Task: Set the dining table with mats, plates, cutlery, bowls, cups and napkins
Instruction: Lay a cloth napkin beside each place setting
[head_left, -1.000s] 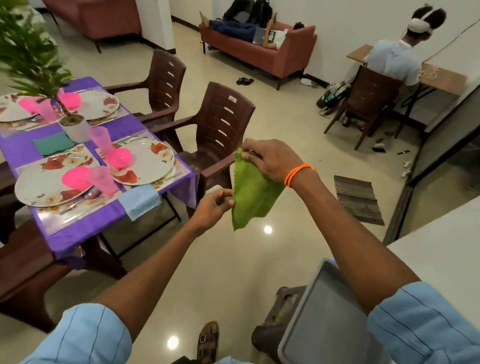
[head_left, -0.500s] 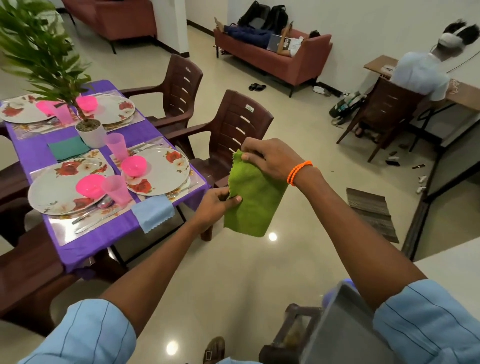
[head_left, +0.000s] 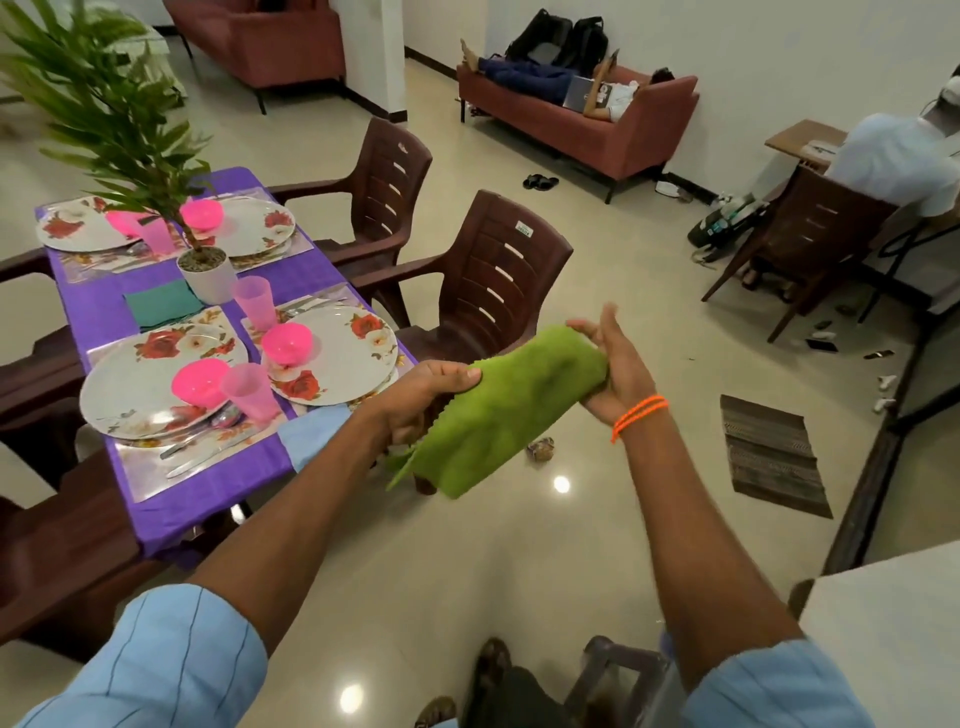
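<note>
Above the shiny floor, just right of the dining table (head_left: 208, 488), a green napkin (head_left: 498, 410) hangs between both hands. The left hand (head_left: 421, 400) grips its near left edge, with the thumb on top and the fingers curled under the cloth. The right hand (head_left: 618, 369) supports the far right end; the palm faces left, the fingers are nearly straight and close together, and the cloth lies against them. An orange band (head_left: 639, 415) circles that wrist.

On the purple cloth of the table stand floral plates (head_left: 343, 353), pink bowls (head_left: 287, 343) and pink cups (head_left: 249, 389). Cutlery (head_left: 208, 452) lies near the closest plate. A light blue napkin (head_left: 317, 434) lies at the near right edge of the table, and a dark green one (head_left: 161, 306) lies beside the potted plant (head_left: 205, 270). Two brown chairs (head_left: 488, 291) stand at the right side of the table.
</note>
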